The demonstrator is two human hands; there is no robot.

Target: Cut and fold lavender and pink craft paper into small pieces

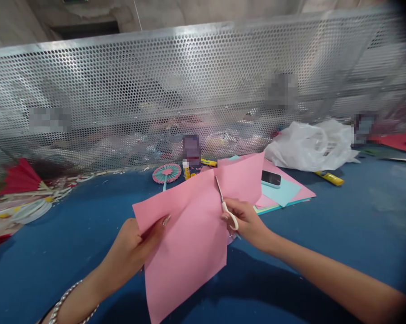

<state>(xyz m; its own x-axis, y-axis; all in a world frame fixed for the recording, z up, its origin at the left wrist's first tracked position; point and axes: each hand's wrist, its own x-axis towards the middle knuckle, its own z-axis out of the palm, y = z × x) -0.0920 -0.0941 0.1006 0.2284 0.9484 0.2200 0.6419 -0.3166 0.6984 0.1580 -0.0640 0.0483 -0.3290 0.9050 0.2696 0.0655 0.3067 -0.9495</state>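
Note:
A large sheet of pink paper is held up above the blue table. My left hand pinches its left edge, thumb on the near face and the other fingers behind. In my right hand is a pair of scissors with white handles, gripped by the finger loops. The blade points up and lies against the paper near its top edge, where the sheet is cut and its right-hand part bends away. The second blade is hidden behind the paper.
Beyond the paper, a paper rosette, a glue stick and a phone on coloured sheets lie on the blue table. A white plastic bag sits at right, near a yellow cutter. A perforated metal screen stands behind.

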